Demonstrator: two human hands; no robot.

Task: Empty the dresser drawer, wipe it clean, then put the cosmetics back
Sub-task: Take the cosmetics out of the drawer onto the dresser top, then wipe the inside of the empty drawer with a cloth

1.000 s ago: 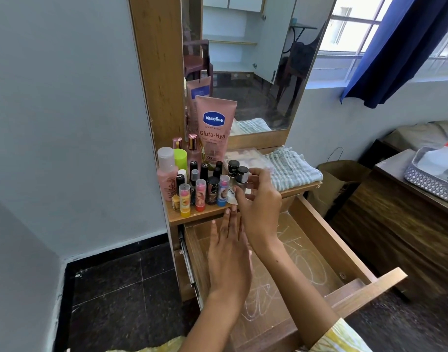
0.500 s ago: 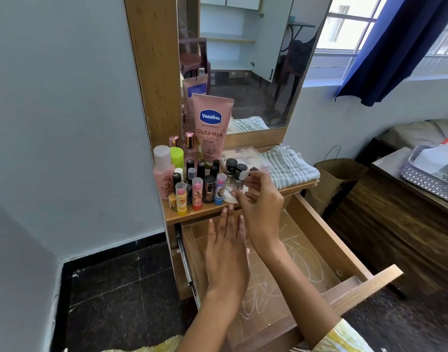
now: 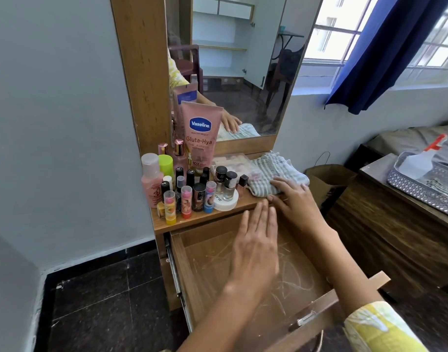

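A: The cloth (image 3: 279, 175), beside the bottles (image 3: 205, 189), is being touched by the right hand (image 3: 292, 199), fingers flat; left hand (image 3: 256, 250) is being held flat over the empty drawer (image 3: 210, 252).
B: Risk: bottles are likely being toppled if the cloth is dragged.

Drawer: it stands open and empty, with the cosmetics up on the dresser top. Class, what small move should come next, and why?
Probably closing the right hand on the striped cloth it touches and lifting it, since the drawer is empty but scuffed and unwiped.

Two bare hands, left hand (image 3: 256, 252) and right hand (image 3: 296, 201), forearms uncovered. At lower right of the frame, a sleeve (image 3: 380, 329) in yellow and white with pale printed pattern, ending at mid forearm.
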